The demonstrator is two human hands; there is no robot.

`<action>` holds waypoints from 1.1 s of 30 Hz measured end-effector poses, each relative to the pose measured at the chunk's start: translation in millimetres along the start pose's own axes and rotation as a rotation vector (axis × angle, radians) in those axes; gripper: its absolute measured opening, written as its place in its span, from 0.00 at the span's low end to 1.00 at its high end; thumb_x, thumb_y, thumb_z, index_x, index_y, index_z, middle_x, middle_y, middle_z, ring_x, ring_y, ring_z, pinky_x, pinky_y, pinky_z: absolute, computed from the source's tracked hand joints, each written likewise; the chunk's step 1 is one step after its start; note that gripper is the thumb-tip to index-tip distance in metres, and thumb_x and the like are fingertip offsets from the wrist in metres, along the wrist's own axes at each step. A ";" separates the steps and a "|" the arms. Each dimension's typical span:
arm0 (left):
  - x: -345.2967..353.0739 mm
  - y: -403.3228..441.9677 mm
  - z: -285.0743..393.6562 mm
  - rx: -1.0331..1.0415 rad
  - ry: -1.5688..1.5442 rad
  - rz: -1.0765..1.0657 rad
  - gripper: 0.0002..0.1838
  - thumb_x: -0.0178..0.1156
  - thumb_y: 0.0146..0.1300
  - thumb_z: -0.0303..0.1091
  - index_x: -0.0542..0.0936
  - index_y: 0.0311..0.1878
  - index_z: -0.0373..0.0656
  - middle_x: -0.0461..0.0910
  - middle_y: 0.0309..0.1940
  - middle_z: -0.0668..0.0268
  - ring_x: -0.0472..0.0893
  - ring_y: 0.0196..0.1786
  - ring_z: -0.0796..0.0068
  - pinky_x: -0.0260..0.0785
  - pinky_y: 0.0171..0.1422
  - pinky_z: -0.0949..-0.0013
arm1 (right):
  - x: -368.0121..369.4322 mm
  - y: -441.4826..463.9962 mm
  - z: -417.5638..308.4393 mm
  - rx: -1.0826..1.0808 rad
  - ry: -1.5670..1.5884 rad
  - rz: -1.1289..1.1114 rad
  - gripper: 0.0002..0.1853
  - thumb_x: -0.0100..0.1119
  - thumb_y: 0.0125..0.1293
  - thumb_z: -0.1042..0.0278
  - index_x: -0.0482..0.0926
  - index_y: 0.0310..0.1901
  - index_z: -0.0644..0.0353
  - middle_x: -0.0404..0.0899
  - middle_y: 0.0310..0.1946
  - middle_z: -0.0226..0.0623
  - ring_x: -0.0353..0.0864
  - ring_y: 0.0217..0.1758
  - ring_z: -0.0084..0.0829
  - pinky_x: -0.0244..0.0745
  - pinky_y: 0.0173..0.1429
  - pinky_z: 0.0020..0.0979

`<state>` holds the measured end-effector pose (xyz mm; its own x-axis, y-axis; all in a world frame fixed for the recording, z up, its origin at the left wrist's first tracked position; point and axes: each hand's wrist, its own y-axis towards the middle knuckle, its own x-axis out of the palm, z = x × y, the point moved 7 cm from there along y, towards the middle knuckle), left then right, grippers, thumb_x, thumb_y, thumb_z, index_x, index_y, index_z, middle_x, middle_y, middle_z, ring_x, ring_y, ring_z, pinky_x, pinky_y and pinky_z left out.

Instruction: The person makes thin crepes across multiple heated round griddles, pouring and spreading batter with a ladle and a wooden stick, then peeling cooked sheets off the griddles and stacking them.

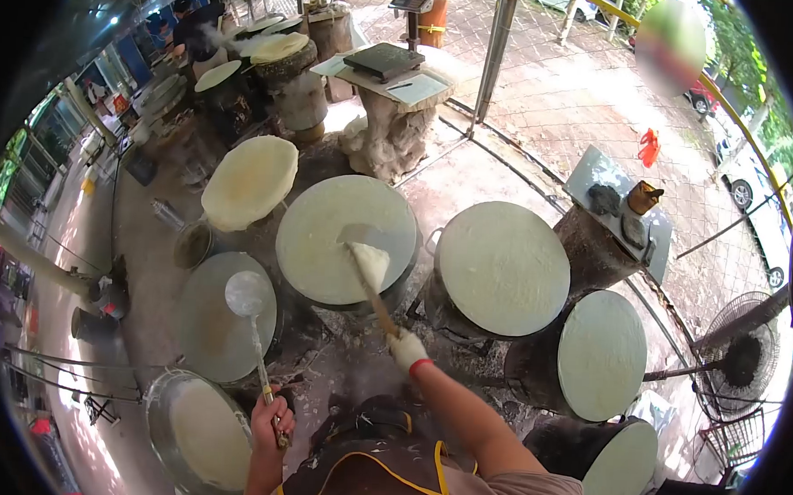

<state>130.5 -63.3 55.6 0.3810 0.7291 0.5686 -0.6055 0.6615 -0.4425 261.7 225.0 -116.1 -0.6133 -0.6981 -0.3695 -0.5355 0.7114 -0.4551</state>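
Centre griddle [312,266], pale coating across its top, and on it a scraper [378,307] bearing a doughy lump [373,266]! Gloved right hand [407,351], fingers wrapped round the wooden handle; left hand [271,420] curled round the ladle [247,294], bowl above the left griddle [206,319]. Right griddle [503,268] looks fully coated, the centre one seems mid-work; the left one shows a brownish middle, what remains there uncertain. Scraper inside the rim, narrow gap towards the right griddle, wider floor [140,236] farther left
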 end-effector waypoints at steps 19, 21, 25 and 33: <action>38.9 23.6 -10.6 -0.137 -0.022 -0.001 0.10 0.53 0.59 0.23 0.68 0.44 0.42 0.67 0.28 0.66 0.66 0.23 0.76 0.59 0.23 0.73 | -25.9 -17.0 12.1 -0.223 -0.375 -0.095 0.17 0.49 0.64 0.55 0.75 0.42 0.62 0.78 0.34 0.57 0.78 0.41 0.53 0.71 0.45 0.48; 36.7 30.5 -5.7 -0.148 -0.039 -0.008 0.10 0.53 0.59 0.22 0.68 0.44 0.41 0.67 0.28 0.66 0.66 0.23 0.76 0.59 0.23 0.73 | -53.3 -4.3 13.1 -0.162 -0.304 0.116 0.17 0.48 0.64 0.54 0.75 0.42 0.60 0.78 0.34 0.56 0.78 0.40 0.54 0.71 0.44 0.49; 26.0 39.9 1.6 -0.182 -0.056 -0.024 0.10 0.52 0.59 0.22 0.68 0.44 0.41 0.67 0.28 0.65 0.66 0.22 0.76 0.58 0.22 0.74 | -95.8 88.1 -51.8 -0.066 -0.342 0.308 0.16 0.46 0.65 0.57 0.73 0.50 0.53 0.79 0.35 0.54 0.78 0.41 0.54 0.71 0.44 0.51; -8.1 64.3 16.6 -0.258 -0.090 -0.100 0.10 0.52 0.59 0.22 0.69 0.44 0.39 0.69 0.27 0.65 0.66 0.20 0.77 0.58 0.21 0.74 | -22.7 48.3 -52.0 -0.340 0.082 0.112 0.21 0.45 0.67 0.54 0.71 0.58 0.49 0.79 0.43 0.49 0.80 0.43 0.45 0.72 0.49 0.37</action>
<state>76.9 -29.6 34.0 0.3590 0.6472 0.6725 -0.3656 0.7605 -0.5366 219.5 279.4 -87.5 -0.7166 -0.6149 -0.3291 -0.6159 0.7794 -0.1151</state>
